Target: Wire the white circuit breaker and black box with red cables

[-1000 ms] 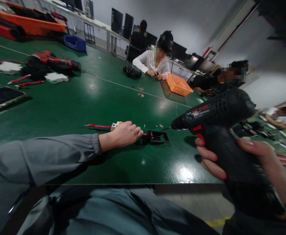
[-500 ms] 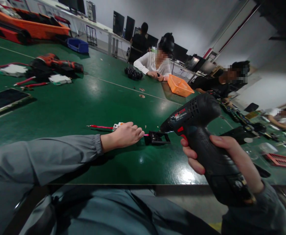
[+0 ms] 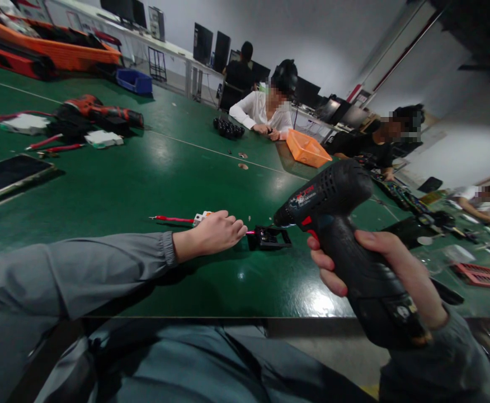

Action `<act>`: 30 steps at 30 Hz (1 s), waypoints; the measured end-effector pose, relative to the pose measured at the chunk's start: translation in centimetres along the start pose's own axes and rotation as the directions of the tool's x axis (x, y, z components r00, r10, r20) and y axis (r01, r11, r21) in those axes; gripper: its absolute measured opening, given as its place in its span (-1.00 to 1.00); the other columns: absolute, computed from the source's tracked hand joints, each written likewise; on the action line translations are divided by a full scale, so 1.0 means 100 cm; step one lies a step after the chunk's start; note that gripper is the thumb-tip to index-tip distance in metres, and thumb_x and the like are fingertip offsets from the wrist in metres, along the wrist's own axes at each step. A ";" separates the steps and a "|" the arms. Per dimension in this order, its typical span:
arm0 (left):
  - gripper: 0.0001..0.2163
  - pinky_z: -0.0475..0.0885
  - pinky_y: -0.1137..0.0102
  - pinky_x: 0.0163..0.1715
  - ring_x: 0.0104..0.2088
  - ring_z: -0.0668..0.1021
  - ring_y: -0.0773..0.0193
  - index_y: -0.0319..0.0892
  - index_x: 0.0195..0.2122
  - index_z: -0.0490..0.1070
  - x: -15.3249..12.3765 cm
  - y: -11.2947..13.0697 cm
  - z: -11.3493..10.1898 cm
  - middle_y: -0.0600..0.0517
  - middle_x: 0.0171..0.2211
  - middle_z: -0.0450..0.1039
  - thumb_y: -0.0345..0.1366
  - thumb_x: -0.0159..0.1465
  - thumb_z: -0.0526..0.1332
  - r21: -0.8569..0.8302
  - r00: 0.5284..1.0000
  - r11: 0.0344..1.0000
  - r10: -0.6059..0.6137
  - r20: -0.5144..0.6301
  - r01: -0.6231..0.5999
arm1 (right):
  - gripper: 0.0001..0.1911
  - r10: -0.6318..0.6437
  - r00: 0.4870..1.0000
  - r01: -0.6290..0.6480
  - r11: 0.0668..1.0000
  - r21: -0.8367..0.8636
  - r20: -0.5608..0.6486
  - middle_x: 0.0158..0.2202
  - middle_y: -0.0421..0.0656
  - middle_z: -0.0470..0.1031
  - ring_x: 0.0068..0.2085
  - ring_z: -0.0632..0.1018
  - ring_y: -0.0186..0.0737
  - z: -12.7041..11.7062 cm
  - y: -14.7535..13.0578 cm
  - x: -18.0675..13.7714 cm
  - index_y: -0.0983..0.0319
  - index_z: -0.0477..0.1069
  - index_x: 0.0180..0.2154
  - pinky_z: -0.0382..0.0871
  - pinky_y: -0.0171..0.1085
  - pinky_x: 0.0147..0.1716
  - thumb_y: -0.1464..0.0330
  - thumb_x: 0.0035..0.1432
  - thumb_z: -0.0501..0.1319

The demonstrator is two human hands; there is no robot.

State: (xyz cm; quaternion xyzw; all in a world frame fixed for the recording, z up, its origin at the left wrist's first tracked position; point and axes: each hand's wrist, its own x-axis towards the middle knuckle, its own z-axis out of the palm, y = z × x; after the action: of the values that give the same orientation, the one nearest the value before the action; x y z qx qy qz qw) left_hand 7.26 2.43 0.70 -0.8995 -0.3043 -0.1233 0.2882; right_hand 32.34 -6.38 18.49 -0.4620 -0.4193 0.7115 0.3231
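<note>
Gripping the drill (image 3: 324, 196), nose down at the black frame (image 3: 272, 238)

So your right hand (image 3: 404, 268) has its fingers wrapped around the handle, and the drill's tilted with its nose down and to the left. That nose sits right at the frame's far edge; can't make out if the bit's touching. Frame's lying on the green table (image 3: 194, 184), just past the fingertips of your left hand (image 3: 215, 232). Left one's bunched over a white block (image 3: 200, 219), red wire (image 3: 173, 219) showing on both sides, one bit running to the frame. Can't tell if you're pinching or just resting, the knuckles hide it.

Off to the right, a pink grate (image 3: 484, 275). Over left, a phone (image 3: 10, 178), then an orange drill (image 3: 96, 111). Further back, a blue bin (image 3: 138, 83) near a big orange basket (image 3: 77, 56), and a person (image 3: 265, 109) in white sleeves beside an orange tray (image 3: 301, 154).
</note>
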 end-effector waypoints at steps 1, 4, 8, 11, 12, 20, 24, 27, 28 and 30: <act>-0.86 0.01 0.28 -0.46 -0.48 0.42 0.24 -0.22 -0.26 0.34 0.000 0.000 0.000 0.02 -0.46 0.36 -0.35 0.42 0.04 0.001 1.000 1.000 0.000 0.003 0.000 | -0.62 0.000 1.000 0.000 1.000 0.007 -0.008 -0.42 -0.12 0.47 -0.53 0.48 -0.32 0.001 0.000 0.001 0.30 0.54 -0.23 0.39 -0.38 -0.53 0.13 0.06 0.28; -0.87 0.01 0.28 -0.46 -0.47 0.42 0.24 -0.21 -0.26 0.34 0.000 0.000 0.000 0.02 -0.46 0.36 -0.34 0.41 0.05 0.001 1.000 1.000 0.003 0.007 -0.003 | -0.62 0.011 1.000 -0.011 1.000 0.025 -0.011 -0.43 -0.12 0.46 -0.54 0.48 -0.33 0.001 0.002 0.003 0.32 0.54 -0.24 0.40 -0.40 -0.53 0.13 0.04 0.29; -0.86 0.00 0.28 -0.46 -0.48 0.42 0.24 -0.21 -0.26 0.34 0.000 0.000 0.001 0.02 -0.46 0.36 -0.35 0.42 0.04 -0.003 1.000 1.000 0.003 -0.011 -0.003 | -0.60 -0.001 1.000 0.001 1.000 0.010 -0.001 -0.44 -0.11 0.47 -0.55 0.48 -0.31 -0.003 0.001 0.003 0.31 0.54 -0.23 0.40 -0.38 -0.55 0.11 0.02 0.29; -0.85 0.00 0.29 -0.46 -0.48 0.42 0.24 -0.22 -0.26 0.34 0.000 0.000 0.001 0.03 -0.46 0.37 -0.34 0.43 0.04 -0.014 1.000 1.000 -0.002 -0.028 0.002 | -0.61 -0.004 1.000 0.005 1.000 -0.012 0.028 -0.42 -0.11 0.47 -0.54 0.47 -0.31 -0.003 -0.002 0.001 0.31 0.53 -0.22 0.41 -0.36 -0.54 0.13 0.06 0.27; -0.85 0.00 0.30 -0.46 -0.48 0.42 0.24 -0.22 -0.26 0.34 0.000 0.000 0.001 0.03 -0.46 0.37 -0.34 0.43 0.04 -0.015 1.000 1.000 -0.003 -0.031 0.002 | -0.62 -0.002 0.999 0.003 1.000 -0.015 0.041 -0.41 -0.12 0.46 -0.52 0.47 -0.31 -0.002 -0.003 0.000 0.31 0.52 -0.21 0.41 -0.36 -0.52 0.13 0.08 0.26; -0.85 0.02 0.30 -0.45 -0.47 0.42 0.23 -0.22 -0.25 0.36 0.000 0.000 -0.001 0.01 -0.45 0.39 -0.36 0.42 0.04 -0.035 1.000 0.999 -0.001 -0.017 0.000 | -0.65 0.026 0.998 -0.027 1.000 -0.012 -0.050 -0.42 -0.15 0.43 -0.53 0.43 -0.34 0.010 -0.006 -0.002 0.31 0.48 -0.24 0.38 -0.38 -0.52 0.15 0.06 0.26; -0.84 0.04 0.29 -0.44 -0.45 0.43 0.22 -0.22 -0.23 0.37 0.000 0.000 0.000 0.00 -0.43 0.39 -0.35 0.43 0.03 -0.032 1.000 0.999 -0.005 0.006 0.005 | -0.65 0.029 0.999 -0.030 0.999 -0.030 -0.045 -0.42 -0.16 0.43 -0.52 0.45 -0.38 0.011 -0.006 -0.002 0.31 0.47 -0.25 0.37 -0.42 -0.51 0.15 0.07 0.27; -0.84 0.04 0.29 -0.45 -0.45 0.43 0.23 -0.22 -0.23 0.37 0.000 0.000 0.001 0.00 -0.42 0.40 -0.34 0.43 0.03 -0.032 1.000 0.999 -0.011 0.014 0.012 | -0.64 0.028 0.998 -0.031 0.998 -0.049 -0.055 -0.42 -0.15 0.43 -0.52 0.46 -0.37 0.011 -0.006 -0.003 0.32 0.46 -0.25 0.39 -0.42 -0.50 0.13 0.09 0.26; -0.84 0.03 0.29 -0.45 -0.45 0.43 0.23 -0.22 -0.23 0.37 0.000 0.000 0.001 0.00 -0.42 0.40 -0.34 0.43 0.03 -0.032 1.000 0.999 -0.011 0.014 0.011 | -0.63 0.030 0.998 -0.033 0.998 -0.050 -0.058 -0.43 -0.14 0.43 -0.52 0.46 -0.36 0.011 -0.006 -0.003 0.32 0.46 -0.25 0.40 -0.41 -0.50 0.12 0.11 0.24; -0.84 0.02 0.29 -0.45 -0.45 0.43 0.23 -0.22 -0.23 0.36 -0.001 0.000 0.001 0.00 -0.43 0.39 -0.34 0.43 0.02 -0.031 1.000 0.999 -0.008 0.010 0.008 | -0.63 -0.013 0.998 0.008 0.995 -0.097 -0.057 -0.43 -0.14 0.42 -0.52 0.46 -0.36 0.012 -0.006 -0.004 0.32 0.46 -0.25 0.42 -0.40 -0.50 0.11 0.19 0.18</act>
State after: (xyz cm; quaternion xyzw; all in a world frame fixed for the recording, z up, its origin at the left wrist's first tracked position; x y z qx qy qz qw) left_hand 7.23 2.47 0.57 -0.9033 -0.3074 -0.1249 0.2720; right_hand 31.45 -6.84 19.41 -0.4952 -0.4464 0.6750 0.3159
